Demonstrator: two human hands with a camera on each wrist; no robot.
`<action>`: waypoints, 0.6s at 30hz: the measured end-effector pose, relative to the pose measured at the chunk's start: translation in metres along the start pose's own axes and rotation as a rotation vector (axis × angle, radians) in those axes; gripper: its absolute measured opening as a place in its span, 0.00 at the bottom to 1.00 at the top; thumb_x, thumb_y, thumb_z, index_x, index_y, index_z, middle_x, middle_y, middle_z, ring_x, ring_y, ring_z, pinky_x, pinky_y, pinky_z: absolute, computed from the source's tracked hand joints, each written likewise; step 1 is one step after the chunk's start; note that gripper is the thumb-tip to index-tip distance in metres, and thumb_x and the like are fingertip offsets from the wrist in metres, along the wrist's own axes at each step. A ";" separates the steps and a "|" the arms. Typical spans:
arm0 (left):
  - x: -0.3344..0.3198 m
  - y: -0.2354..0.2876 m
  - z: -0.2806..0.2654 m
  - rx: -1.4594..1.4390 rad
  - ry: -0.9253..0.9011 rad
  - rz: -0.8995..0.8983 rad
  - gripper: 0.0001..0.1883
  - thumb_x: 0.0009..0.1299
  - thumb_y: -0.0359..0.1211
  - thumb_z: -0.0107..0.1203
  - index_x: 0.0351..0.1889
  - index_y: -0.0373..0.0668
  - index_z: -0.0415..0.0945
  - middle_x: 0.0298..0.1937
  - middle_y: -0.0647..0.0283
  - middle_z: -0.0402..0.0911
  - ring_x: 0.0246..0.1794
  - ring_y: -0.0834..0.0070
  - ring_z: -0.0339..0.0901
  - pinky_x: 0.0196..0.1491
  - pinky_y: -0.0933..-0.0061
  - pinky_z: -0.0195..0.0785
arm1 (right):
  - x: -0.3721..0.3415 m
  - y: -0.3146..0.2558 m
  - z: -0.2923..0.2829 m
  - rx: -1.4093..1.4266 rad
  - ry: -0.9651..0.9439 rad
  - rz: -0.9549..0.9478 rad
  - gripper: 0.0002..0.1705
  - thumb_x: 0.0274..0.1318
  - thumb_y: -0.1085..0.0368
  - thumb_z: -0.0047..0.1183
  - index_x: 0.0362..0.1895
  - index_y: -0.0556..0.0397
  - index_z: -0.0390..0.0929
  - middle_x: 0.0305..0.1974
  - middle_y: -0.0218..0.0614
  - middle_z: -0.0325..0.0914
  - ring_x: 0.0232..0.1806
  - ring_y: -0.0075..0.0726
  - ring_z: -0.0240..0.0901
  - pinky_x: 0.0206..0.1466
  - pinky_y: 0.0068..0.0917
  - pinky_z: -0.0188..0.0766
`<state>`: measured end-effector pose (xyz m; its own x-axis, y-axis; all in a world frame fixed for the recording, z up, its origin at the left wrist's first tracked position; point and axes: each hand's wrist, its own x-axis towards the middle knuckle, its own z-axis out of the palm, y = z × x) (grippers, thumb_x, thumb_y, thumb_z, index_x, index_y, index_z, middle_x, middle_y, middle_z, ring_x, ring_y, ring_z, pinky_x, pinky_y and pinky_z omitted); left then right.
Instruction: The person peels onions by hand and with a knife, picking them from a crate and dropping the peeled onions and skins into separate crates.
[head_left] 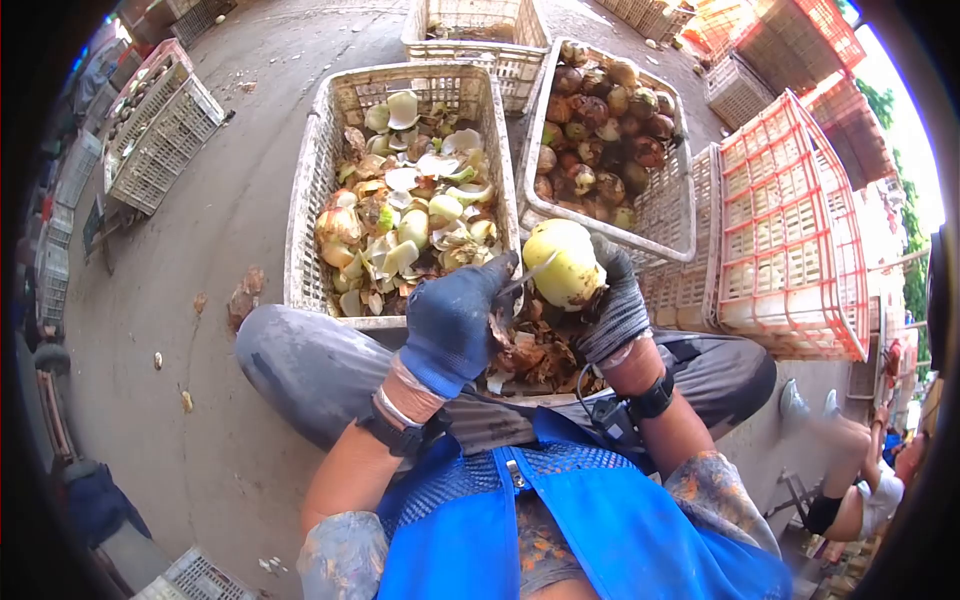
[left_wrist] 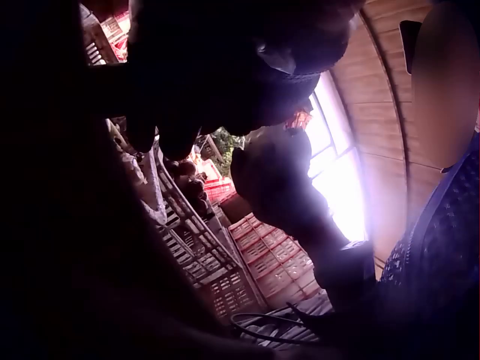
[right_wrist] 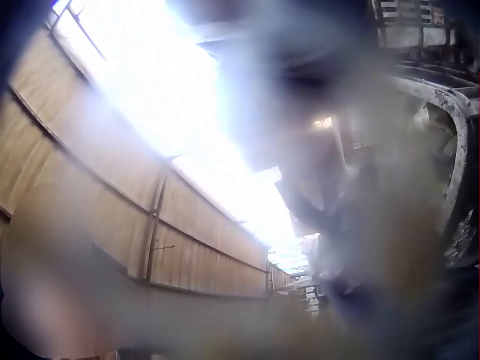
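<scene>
Looks like peeling: right hand (head_left: 617, 308) grips the onion (head_left: 565, 268) above loose skins (head_left: 540, 357); left hand (head_left: 450, 328) holds an apparent blade (head_left: 542, 266) at it. Next likely calls for turning the onion, grip steady.

Head view looking downward, close wrist views tilted upward, crates (head_left: 790, 230) shared by head, left wrist

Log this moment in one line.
left hand: grips apparent knife | right hand: holds pale onion | crate of peelings: ahead, left | crate of onions: ahead, right
</scene>
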<state>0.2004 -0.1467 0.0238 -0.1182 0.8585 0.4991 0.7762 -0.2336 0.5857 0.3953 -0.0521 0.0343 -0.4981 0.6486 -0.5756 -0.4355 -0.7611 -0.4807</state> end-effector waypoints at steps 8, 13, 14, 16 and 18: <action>0.000 -0.052 0.006 -0.067 -0.145 -0.493 0.13 0.73 0.34 0.62 0.51 0.37 0.84 0.39 0.51 0.89 0.35 0.63 0.87 0.41 0.67 0.79 | -0.001 0.020 -0.002 -0.028 0.057 0.087 0.30 0.61 0.40 0.58 0.61 0.40 0.78 0.53 0.34 0.84 0.52 0.44 0.83 0.48 0.48 0.85; -0.003 -0.032 0.008 -1.204 0.082 -0.612 0.14 0.72 0.31 0.64 0.52 0.34 0.82 0.40 0.61 0.89 0.38 0.79 0.84 0.41 0.74 0.78 | 0.001 0.019 -0.003 -0.013 -0.023 0.130 0.32 0.63 0.41 0.58 0.64 0.44 0.76 0.57 0.36 0.83 0.54 0.43 0.83 0.50 0.48 0.85; -0.004 -0.032 0.023 -0.935 0.160 -0.449 0.10 0.73 0.32 0.63 0.46 0.35 0.83 0.35 0.62 0.87 0.35 0.80 0.83 0.39 0.75 0.77 | 0.002 0.020 -0.001 -0.019 -0.028 0.138 0.32 0.63 0.41 0.58 0.64 0.44 0.76 0.57 0.36 0.83 0.54 0.43 0.83 0.50 0.48 0.85; 0.004 -0.021 0.001 -0.865 0.063 -0.501 0.13 0.71 0.31 0.64 0.50 0.33 0.83 0.38 0.61 0.88 0.37 0.78 0.84 0.42 0.74 0.78 | 0.002 0.022 0.002 -0.083 -0.187 0.109 0.34 0.63 0.43 0.59 0.67 0.45 0.73 0.58 0.36 0.82 0.57 0.43 0.81 0.54 0.52 0.83; 0.012 -0.013 -0.009 -0.747 0.007 -0.539 0.11 0.65 0.29 0.69 0.43 0.33 0.86 0.37 0.61 0.89 0.35 0.77 0.83 0.41 0.70 0.77 | 0.011 0.033 -0.012 -0.363 -0.189 -0.142 0.34 0.63 0.44 0.59 0.68 0.46 0.72 0.59 0.35 0.82 0.59 0.44 0.80 0.57 0.54 0.81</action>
<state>0.1835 -0.1375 0.0286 -0.3538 0.9344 0.0412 0.0132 -0.0390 0.9992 0.3845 -0.0703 0.0038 -0.5953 0.7121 -0.3722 -0.2344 -0.5970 -0.7672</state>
